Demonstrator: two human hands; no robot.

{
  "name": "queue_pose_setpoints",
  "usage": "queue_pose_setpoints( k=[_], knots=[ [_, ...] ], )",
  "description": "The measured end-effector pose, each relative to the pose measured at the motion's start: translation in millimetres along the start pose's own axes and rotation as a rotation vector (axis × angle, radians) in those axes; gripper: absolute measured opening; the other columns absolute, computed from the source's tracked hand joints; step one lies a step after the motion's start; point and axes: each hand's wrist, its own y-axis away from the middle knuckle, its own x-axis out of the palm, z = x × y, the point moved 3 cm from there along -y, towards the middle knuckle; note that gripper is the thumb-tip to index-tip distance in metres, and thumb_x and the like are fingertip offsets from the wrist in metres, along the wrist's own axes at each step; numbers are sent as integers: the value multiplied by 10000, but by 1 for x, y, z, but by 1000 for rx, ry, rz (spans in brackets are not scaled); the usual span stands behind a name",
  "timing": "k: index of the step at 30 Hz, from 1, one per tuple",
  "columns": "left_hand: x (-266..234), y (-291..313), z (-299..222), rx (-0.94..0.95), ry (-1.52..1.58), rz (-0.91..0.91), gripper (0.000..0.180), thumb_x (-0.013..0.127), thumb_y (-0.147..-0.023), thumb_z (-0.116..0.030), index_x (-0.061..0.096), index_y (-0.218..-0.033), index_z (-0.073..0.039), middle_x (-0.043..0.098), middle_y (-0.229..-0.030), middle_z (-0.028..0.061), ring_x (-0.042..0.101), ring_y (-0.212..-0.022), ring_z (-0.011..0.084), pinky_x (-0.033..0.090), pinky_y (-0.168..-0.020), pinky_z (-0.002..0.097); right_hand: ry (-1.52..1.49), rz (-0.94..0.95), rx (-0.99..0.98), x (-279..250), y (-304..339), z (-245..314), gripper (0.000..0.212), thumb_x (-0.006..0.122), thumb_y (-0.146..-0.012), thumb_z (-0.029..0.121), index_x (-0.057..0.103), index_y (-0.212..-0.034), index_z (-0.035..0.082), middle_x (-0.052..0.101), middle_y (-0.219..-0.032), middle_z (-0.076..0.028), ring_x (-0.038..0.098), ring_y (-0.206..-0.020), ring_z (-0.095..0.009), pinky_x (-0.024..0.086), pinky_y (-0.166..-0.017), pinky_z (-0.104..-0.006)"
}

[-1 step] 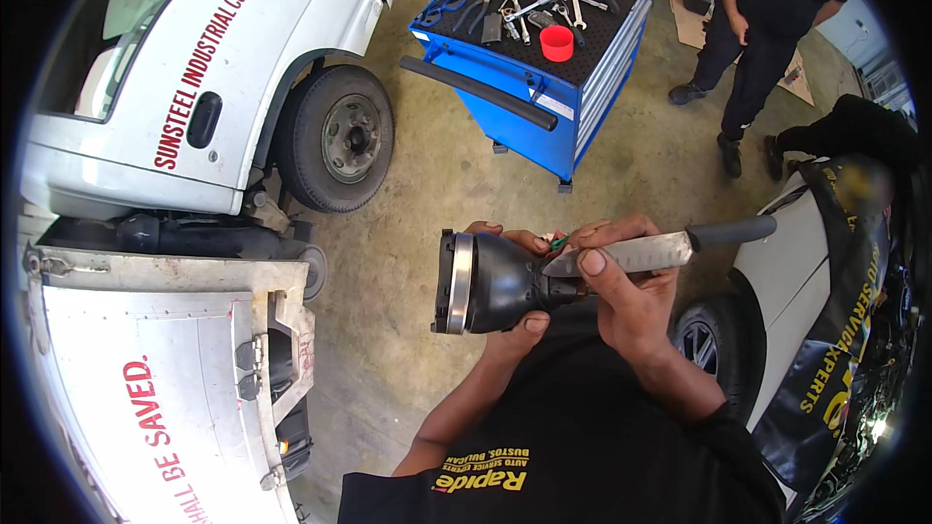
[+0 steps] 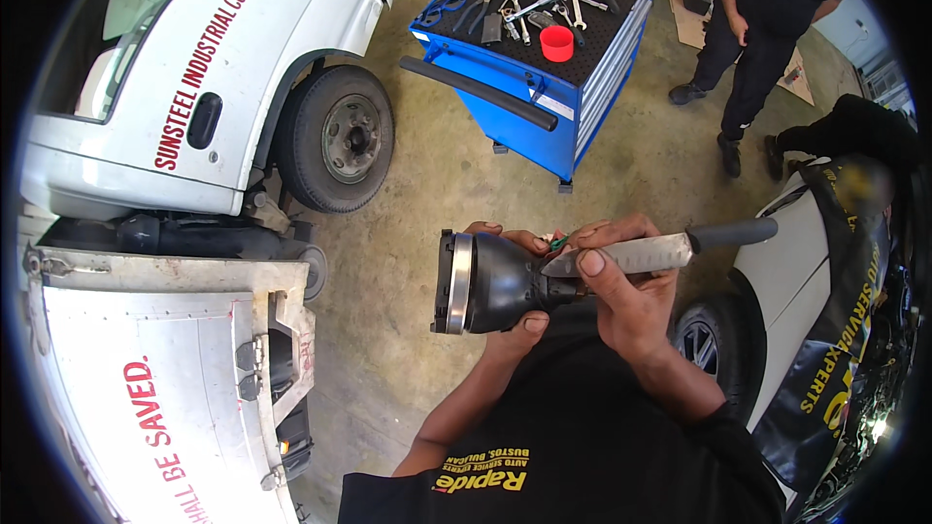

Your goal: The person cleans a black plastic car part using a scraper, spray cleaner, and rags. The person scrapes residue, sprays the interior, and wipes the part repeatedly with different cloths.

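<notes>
Concrete floor (image 2: 417, 175); flared black part (image 2: 503, 283) (silver band (image 2: 461, 283), wide end).

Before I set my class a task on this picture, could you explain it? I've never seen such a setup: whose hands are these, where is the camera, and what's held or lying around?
There is no robot, just a person's bare left hand and right hand. A wide fisheye camera worn on the head looks down at them, so straight edges bend near the picture's rim. The left hand's grip is around a black bowl-shaped part with a silver band. The right hand's grip is on a knife-like tool, its tip at the part's narrow end. Beyond, a blue tool cart carries wrenches, pliers and a red cup-shaped piece. A white truck stands at left.
</notes>
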Motion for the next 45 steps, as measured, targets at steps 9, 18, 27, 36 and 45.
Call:
queue_pose_setpoints(
  k=[9,18,27,36,45],
  knots=[
    [2,-6,4,-11,35,-8,1132,998,-747,-491,280,-1524,-88,582,-1246,134,665,-1151,247,541,-1098,427,94,83,-118,-5,-7,5,128,793,-957,-16,726,-1067,-19,764,-1061,-148,739,-1020,-217,601,-904,-366],
    [3,-5,4,-25,85,144,1063,956,-834,-384,192,-1509,-83,553,-1307,133,670,-1254,277,488,-1187,480,325,292,-503,-19,-7,23,202,873,-831,-41,783,-1007,4,810,-1016,-170,792,-1015,-333,642,-926,-431],
    [8,0,4,-49,94,167,1068,957,-833,-386,179,-1497,-78,555,-1307,129,674,-1259,267,493,-1184,476,375,300,-554,-22,1,26,258,945,-755,15,804,-968,54,825,-1020,-153,807,-1002,-321,666,-889,-412],
    [8,4,3,-61,59,190,1065,966,-819,-397,201,-1484,-74,568,-1284,125,675,-1241,265,514,-1161,461,384,335,-597,-24,3,28,274,951,-753,34,801,-980,61,823,-1012,-144,806,-989,-305,669,-884,-399],
    [12,4,1,-93,133,154,1076,963,-829,-379,195,-1514,-68,567,-1291,134,675,-1246,289,489,-1193,504,343,323,-556,-23,2,26,250,933,-759,-2,797,-965,36,815,-1005,-151,799,-991,-302,666,-894,-409]
  ],
)
